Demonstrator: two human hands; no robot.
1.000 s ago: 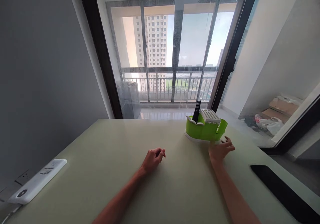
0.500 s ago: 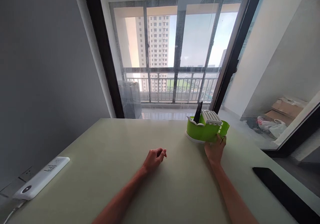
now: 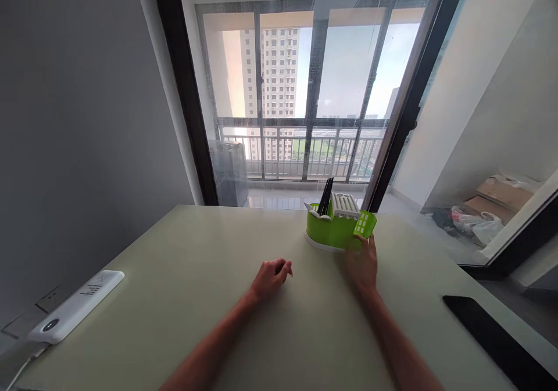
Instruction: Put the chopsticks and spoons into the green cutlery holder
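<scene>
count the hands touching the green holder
1: the right hand grips the green holder at its near right side. The left hand rests curled on the table, apart from it.
</scene>
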